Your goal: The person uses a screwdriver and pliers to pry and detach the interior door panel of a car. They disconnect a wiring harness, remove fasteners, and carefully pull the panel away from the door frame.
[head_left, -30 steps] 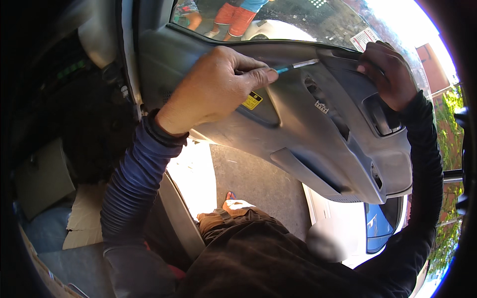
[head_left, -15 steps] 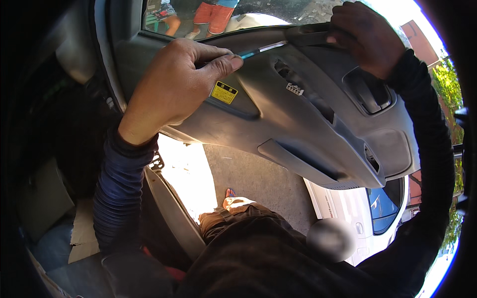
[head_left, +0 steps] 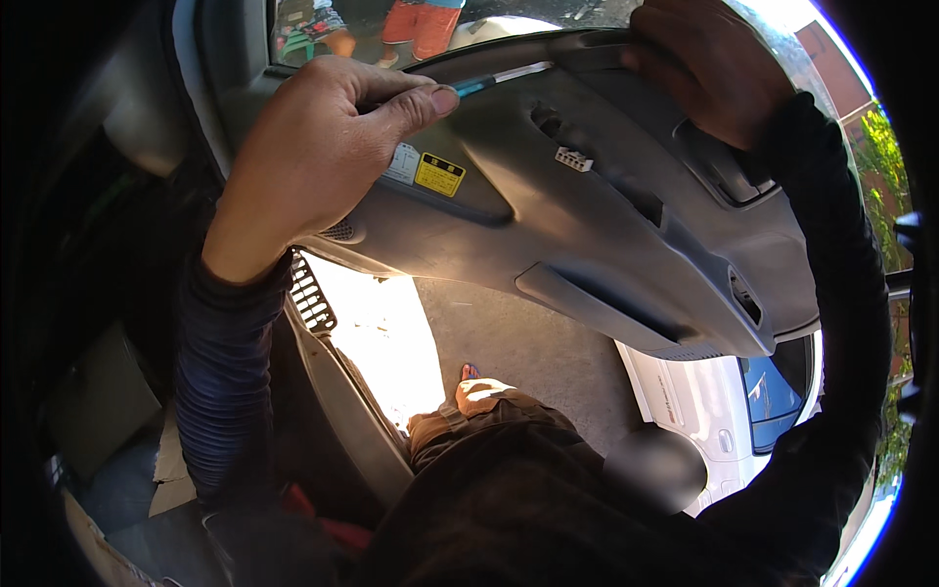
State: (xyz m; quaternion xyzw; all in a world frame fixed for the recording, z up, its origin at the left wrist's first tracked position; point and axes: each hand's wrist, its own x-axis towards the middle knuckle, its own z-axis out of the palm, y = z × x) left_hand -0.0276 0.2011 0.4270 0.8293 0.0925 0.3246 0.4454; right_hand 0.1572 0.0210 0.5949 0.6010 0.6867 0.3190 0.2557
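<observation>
My left hand (head_left: pixel 298 161) is closed round a screwdriver (head_left: pixel 518 72), thumb and forefinger pinching its teal handle. The bright metal shaft points right along the upper part of a grey car door panel (head_left: pixel 460 245), its tip close to the seam under the window ledge. My right hand (head_left: pixel 709 73) is curled over the panel's top edge by the window glass, its fingers gripping there and partly in shadow. Below the shaft, a white wiring connector (head_left: pixel 573 158) pokes out of an opening in the panel. The inner door handle recess (head_left: pixel 729 171) lies under my right wrist.
A yellow label (head_left: pixel 440 175) is on the panel at left. The door stands open over grey ground (head_left: pixel 518 342), with a white car (head_left: pixel 685 401) beyond. Through the window, a person in red shorts (head_left: pixel 421 27) is outside. The door sill (head_left: pixel 342 411) runs at lower left.
The view has shifted slightly, with both hands and the upper panel now higher and further left in it. The screwdriver stays in my left hand, its tip still near the top seam.
</observation>
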